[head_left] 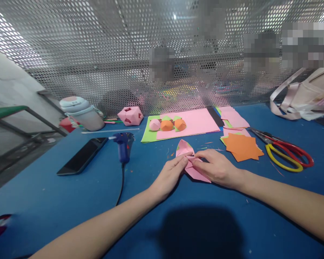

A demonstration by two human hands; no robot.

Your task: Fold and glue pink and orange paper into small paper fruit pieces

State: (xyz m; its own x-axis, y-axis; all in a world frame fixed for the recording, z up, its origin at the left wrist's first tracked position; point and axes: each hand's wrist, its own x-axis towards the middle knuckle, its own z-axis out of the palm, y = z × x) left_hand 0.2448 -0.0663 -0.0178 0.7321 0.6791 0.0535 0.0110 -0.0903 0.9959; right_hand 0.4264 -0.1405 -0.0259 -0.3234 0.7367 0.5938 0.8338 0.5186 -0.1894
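A folded pink paper piece (197,173) is held between my two hands over the blue table. My left hand (170,176) pinches it from the left, thumb and fingers closed on the paper. From the right, my right hand (217,167) grips the same paper near its middle fold. The upper flap of the pink paper rises to a point and shows green marks. Parts of the folds are hidden behind my fingers. Close to my right hand lies a stack of orange paper squares (243,146).
A blue glue gun (123,147) with a cord and a black phone (83,156) lie left. Scissors (288,151) lie right. Behind are coloured sheets (199,124) with small paper shapes (166,125), a pink paper ball (131,116), a bottle (82,113) and a bag (310,93).
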